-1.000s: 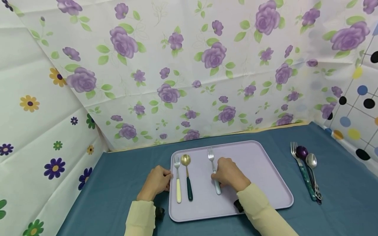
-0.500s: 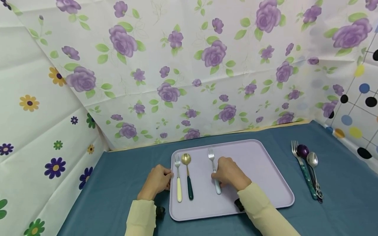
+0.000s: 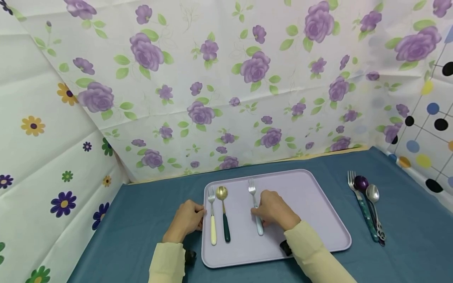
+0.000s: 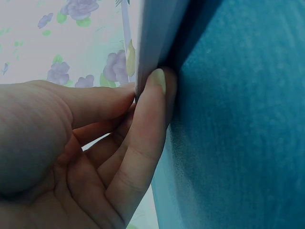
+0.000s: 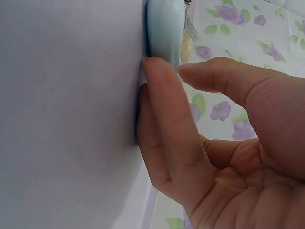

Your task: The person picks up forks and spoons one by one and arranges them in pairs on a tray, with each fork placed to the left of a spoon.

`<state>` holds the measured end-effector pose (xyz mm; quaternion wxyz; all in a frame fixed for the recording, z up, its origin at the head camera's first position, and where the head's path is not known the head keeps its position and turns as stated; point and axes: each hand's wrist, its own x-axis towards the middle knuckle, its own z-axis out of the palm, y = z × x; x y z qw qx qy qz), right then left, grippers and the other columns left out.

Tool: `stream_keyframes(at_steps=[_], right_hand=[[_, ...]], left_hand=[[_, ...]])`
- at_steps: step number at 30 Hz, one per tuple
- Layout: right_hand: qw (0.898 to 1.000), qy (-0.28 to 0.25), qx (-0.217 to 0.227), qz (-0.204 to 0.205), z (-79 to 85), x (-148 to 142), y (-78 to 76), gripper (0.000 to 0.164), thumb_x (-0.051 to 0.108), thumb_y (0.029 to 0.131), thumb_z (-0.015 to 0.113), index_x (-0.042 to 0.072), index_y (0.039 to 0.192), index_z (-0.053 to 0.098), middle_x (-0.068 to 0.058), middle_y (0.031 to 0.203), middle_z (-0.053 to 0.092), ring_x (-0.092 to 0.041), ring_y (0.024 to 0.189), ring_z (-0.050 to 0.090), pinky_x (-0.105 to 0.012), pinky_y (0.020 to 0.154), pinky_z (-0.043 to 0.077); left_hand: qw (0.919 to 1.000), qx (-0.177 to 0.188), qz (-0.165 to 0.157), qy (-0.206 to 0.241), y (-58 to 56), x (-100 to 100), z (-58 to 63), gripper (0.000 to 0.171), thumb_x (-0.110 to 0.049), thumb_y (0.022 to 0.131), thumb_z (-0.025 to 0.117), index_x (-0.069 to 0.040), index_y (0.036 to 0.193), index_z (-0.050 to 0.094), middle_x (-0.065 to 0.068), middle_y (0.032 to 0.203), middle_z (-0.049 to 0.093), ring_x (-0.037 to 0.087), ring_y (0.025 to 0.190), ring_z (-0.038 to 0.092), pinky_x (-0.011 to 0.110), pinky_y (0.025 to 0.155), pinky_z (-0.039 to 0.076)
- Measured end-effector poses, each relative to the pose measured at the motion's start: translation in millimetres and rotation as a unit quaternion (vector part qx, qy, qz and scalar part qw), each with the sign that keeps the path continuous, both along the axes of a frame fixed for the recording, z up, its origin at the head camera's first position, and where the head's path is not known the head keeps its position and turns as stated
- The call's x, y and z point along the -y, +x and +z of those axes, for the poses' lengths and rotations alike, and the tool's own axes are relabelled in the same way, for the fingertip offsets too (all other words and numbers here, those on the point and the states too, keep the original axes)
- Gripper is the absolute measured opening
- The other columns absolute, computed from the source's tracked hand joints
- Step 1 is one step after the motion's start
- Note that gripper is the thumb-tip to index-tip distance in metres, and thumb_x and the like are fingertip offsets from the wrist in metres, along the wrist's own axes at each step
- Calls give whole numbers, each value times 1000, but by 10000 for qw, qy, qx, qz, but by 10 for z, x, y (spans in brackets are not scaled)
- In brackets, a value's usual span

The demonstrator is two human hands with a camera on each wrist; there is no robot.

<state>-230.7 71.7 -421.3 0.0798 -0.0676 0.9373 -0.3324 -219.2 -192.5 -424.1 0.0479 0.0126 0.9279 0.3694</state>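
Observation:
A pale purple tray point(image 3: 297, 184) lies on the blue cloth. My left hand point(image 3: 186, 219) pinches the tray's left rim, thumb on top and fingers beneath, as the left wrist view shows. On the tray, my right hand point(image 3: 276, 210) pinches the light blue handle of a fork point(image 3: 259, 227) between thumb and fingers; its tines point away from me. To the left of that fork lie a gold spoon with a dark green handle point(image 3: 226, 228) and, nearest the left rim, a fork with a cream handle point(image 3: 213, 232). The two lie side by side, roughly parallel.
Right of the tray, a fork with a green handle point(image 3: 366, 218), a purple spoon point(image 3: 361, 183) and a silver spoon with an ornate handle point(image 3: 372, 193) lie close together on the cloth point(image 3: 400, 236). A flowered sheet point(image 3: 219, 129) hangs behind the table.
Both hands keep their places on the tray rim and the light blue fork. The whole view shifts only slightly with the head; the cutlery stays where it was.

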Motion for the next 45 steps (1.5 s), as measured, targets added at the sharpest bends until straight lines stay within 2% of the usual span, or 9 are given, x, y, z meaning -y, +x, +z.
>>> stream_keyframes(at_steps=[9,16,27,31,45], right_hand=[[9998,-61,132,162,58,-118,-22,30,30,84,73,4,73,62,-6,55,61,-15,47,58,-28,47,47],[9992,225,200,255,88,-252,-55,37,35,88,69,5,66,66,-4,48,61,-18,48,57,-30,51,46],[9984,236,442,249,98,-352,-39,34,35,89,68,4,73,65,-6,57,63,-19,51,60,-32,56,50],[9984,229,443,264,92,-425,-35,35,34,89,67,4,70,66,-6,57,62,-19,50,61,-31,55,49],[9983,208,512,167,134,-685,-75,30,28,90,66,2,75,65,-7,61,62,-18,51,61,-32,53,52]], left_hand=[[10000,-39,-3,28,0,-7,17,19,-6,96,56,3,101,73,7,64,61,15,53,58,29,50,54],[10000,-76,-19,43,-17,-4,6,19,-5,95,57,2,99,73,8,64,61,15,53,59,29,50,54],[10000,18,-47,62,5,14,-21,20,-6,96,56,3,101,73,8,64,61,15,54,59,29,50,54],[9999,-19,-58,86,14,18,-23,19,-6,96,56,3,100,73,8,63,61,16,53,59,29,50,54],[9997,-73,-123,173,18,17,-8,20,-4,95,56,5,106,71,9,66,63,15,55,60,31,52,56]])
